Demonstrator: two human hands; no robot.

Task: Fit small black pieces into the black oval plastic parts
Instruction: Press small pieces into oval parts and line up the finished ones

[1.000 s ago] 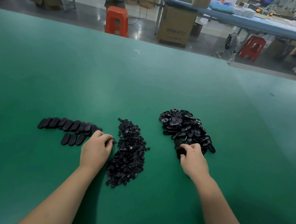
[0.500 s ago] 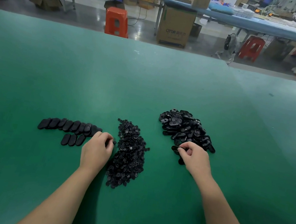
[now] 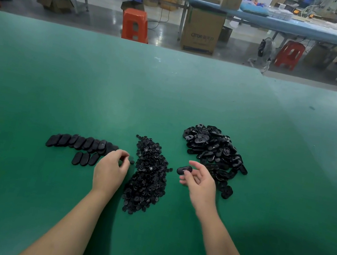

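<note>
A heap of small black pieces (image 3: 148,175) lies in the middle of the green table (image 3: 168,96). To its right sits a pile of black oval parts (image 3: 210,149). Rows of oval parts (image 3: 82,143) lie flat on the left. My right hand (image 3: 198,181) pinches one black oval part (image 3: 184,170) between thumb and fingers, lifted between the two piles. My left hand (image 3: 110,170) is at the left edge of the small-piece heap, its fingertips pinching a small black piece (image 3: 130,160).
The table's far edge runs across the upper view. Beyond it stand orange stools (image 3: 135,24), a cardboard box (image 3: 201,30), a small fan (image 3: 263,52) and long blue workbenches (image 3: 289,25).
My right hand has lifted one oval part out of the right pile and carried it left toward the middle. My left hand stays at the small-piece heap, fingers closing on a piece.
</note>
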